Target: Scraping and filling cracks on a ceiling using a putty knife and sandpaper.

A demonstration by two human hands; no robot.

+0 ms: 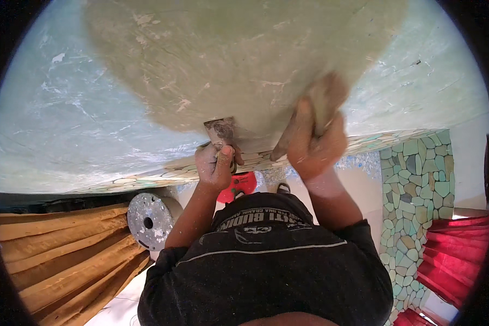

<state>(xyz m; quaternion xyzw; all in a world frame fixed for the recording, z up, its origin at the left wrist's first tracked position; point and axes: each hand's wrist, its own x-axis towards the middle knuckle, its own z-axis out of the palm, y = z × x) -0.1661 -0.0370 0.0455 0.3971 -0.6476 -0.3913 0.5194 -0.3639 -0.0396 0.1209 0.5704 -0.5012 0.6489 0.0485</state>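
Pale green wall [239, 65], scuffed with whitish streaks, filled my remote view at 12 o'clock from the wearer's chest. At 11 o'clock, the left hand [214, 165] was closed around a scraper [220, 129], its thumb along the near end, a grip I judged fit for steering the blade; whether the edge touched the wall I could not tell. At 1 o'clock, the right hand [318, 145], blurred, gripped a grey-tan pad [329, 100], tilted toward the wall, presumably so its broad face could bear on it; its exact kind I could not make out. Below the left hand sat a red container [239, 186], perhaps placed there to stay within reach. A paint-spattered disc [141, 209] stood between 9 and 10 o'clock, beside ochre curtains [65, 244].
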